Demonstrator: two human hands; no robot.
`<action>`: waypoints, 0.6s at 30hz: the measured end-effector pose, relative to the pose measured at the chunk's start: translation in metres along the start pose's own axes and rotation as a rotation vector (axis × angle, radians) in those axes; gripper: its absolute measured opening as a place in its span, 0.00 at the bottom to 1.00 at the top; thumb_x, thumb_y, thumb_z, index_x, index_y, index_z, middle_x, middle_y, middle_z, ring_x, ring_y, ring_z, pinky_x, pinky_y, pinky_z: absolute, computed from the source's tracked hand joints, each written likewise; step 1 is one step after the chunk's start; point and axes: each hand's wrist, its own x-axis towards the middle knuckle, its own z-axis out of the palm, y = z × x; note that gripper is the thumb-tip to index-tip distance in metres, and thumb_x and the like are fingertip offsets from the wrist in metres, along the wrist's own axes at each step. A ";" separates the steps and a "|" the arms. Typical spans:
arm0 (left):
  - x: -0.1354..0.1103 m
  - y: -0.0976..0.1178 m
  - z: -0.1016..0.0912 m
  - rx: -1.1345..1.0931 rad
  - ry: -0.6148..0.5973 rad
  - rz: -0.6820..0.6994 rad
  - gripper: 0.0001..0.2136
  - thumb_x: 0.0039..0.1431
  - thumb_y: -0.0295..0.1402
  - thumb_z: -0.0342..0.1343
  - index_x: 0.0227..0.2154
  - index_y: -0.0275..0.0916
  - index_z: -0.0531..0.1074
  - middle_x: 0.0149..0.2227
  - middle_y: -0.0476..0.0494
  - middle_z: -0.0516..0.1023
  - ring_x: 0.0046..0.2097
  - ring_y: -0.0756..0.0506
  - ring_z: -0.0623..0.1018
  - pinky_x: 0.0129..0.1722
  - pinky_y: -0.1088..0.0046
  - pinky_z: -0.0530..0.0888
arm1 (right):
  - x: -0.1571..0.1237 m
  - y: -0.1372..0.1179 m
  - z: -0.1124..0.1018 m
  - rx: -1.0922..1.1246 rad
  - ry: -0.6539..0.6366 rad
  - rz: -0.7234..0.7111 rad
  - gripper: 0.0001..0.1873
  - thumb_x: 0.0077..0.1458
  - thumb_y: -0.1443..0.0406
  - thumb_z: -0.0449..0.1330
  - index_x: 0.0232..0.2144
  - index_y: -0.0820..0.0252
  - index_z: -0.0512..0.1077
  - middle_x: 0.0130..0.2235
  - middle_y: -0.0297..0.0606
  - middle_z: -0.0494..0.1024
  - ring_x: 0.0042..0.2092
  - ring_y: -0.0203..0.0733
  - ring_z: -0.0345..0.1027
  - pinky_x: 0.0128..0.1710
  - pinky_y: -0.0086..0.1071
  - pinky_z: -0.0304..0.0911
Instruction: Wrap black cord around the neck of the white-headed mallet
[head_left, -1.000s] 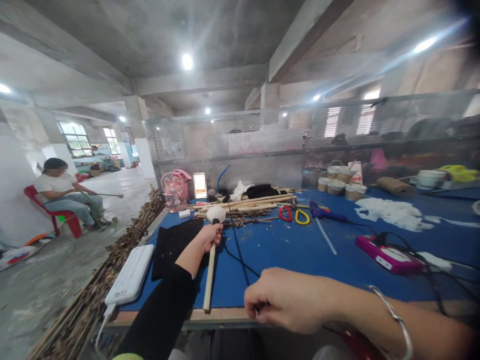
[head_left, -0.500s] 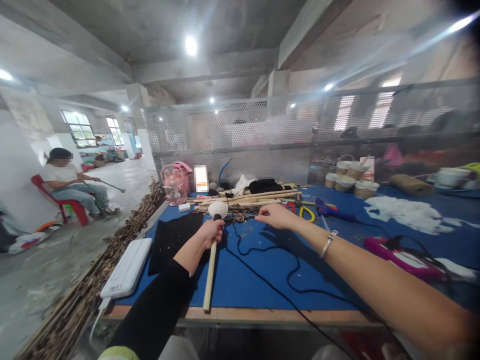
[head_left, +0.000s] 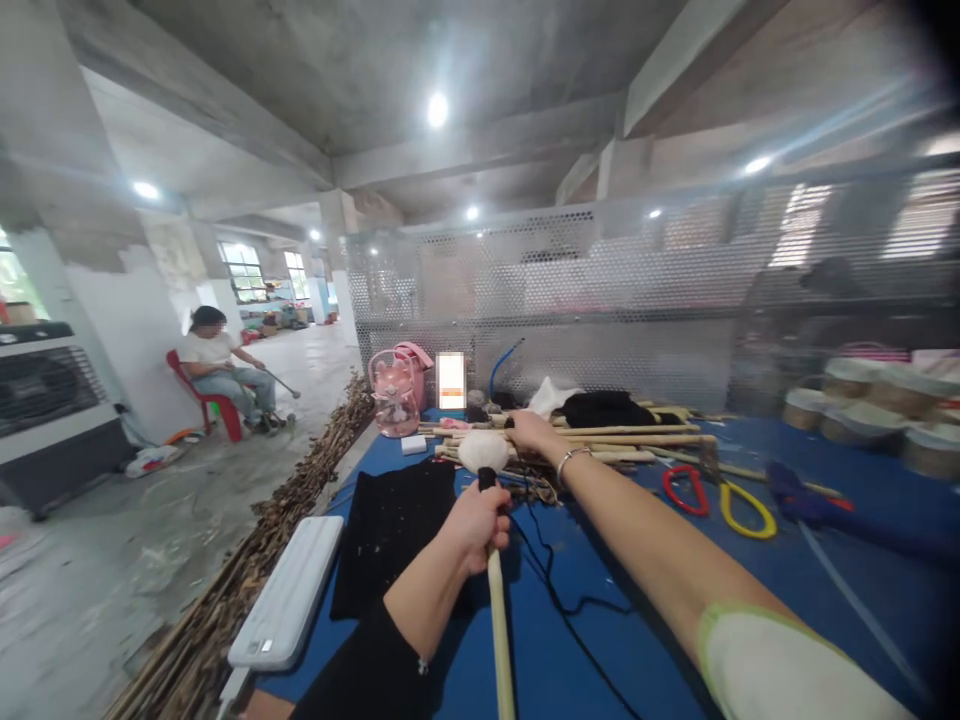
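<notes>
My left hand [head_left: 474, 525] is closed around a wooden stick [head_left: 499, 625] topped by a rounded white head [head_left: 484, 452]. Black wrapping [head_left: 487, 482] covers the stick just below that head, at my thumb. A black cord [head_left: 574, 630] trails from near this hand across the blue tabletop. My right hand [head_left: 531, 432] is stretched to the back of the table, above a pile of thin wooden sticks [head_left: 622, 437]. Its fingers are bent together beside something small and dark, and their tips are partly hidden.
A black cloth [head_left: 390, 540] and a white power bank [head_left: 289, 590] lie left. Scissors with red and yellow handles [head_left: 748, 510] and a blue glue gun [head_left: 806, 500] lie right. Behind stand a pink bottle [head_left: 396, 395] and a perforated screen [head_left: 555, 350]. Another person [head_left: 225, 365] sits far left.
My right hand has moved forward and left to the stick pile, beyond the white head. My left hand keeps its grip on the stick. The view has turned right-to-left, showing more floor.
</notes>
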 end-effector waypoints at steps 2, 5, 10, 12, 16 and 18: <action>0.001 -0.001 0.000 -0.010 0.010 0.014 0.11 0.44 0.26 0.56 0.28 0.39 0.58 0.26 0.52 0.69 0.15 0.60 0.60 0.11 0.84 0.49 | 0.005 -0.001 0.002 0.009 0.002 0.002 0.12 0.52 0.67 0.53 0.37 0.68 0.70 0.40 0.52 0.74 0.42 0.46 0.67 0.37 0.30 0.55; 0.001 0.000 0.000 -0.074 -0.008 0.056 0.14 0.42 0.28 0.59 0.28 0.39 0.58 0.30 0.48 0.72 0.18 0.58 0.66 0.12 0.85 0.54 | 0.004 -0.004 -0.004 0.028 0.063 0.006 0.14 0.56 0.66 0.48 0.40 0.68 0.67 0.42 0.54 0.73 0.43 0.46 0.66 0.37 0.31 0.54; 0.002 0.006 -0.002 -0.316 -0.103 0.072 0.12 0.48 0.31 0.58 0.27 0.40 0.57 0.16 0.59 0.59 0.14 0.60 0.55 0.12 0.87 0.52 | -0.035 -0.014 -0.030 0.165 0.176 -0.139 0.13 0.56 0.62 0.47 0.40 0.64 0.62 0.34 0.44 0.73 0.36 0.42 0.65 0.35 0.30 0.54; 0.002 0.007 -0.002 -0.390 -0.126 0.002 0.13 0.50 0.33 0.57 0.24 0.39 0.55 0.14 0.61 0.52 0.12 0.60 0.51 0.11 0.88 0.48 | -0.066 -0.019 -0.040 0.312 0.218 -0.263 0.09 0.54 0.61 0.49 0.34 0.61 0.61 0.28 0.36 0.69 0.30 0.39 0.61 0.31 0.30 0.53; 0.001 0.006 0.001 -0.400 -0.086 -0.005 0.09 0.53 0.33 0.54 0.26 0.36 0.60 0.17 0.56 0.61 0.13 0.60 0.57 0.10 0.88 0.48 | -0.133 -0.027 -0.053 0.538 0.079 -0.421 0.08 0.53 0.62 0.49 0.24 0.58 0.55 0.22 0.29 0.60 0.25 0.34 0.52 0.25 0.28 0.49; 0.000 0.004 0.004 -0.340 -0.121 -0.066 0.09 0.54 0.36 0.53 0.27 0.34 0.64 0.16 0.52 0.64 0.13 0.58 0.61 0.09 0.87 0.52 | -0.157 -0.030 -0.055 0.559 0.031 -0.459 0.09 0.53 0.64 0.49 0.23 0.58 0.54 0.23 0.29 0.60 0.26 0.33 0.51 0.26 0.28 0.49</action>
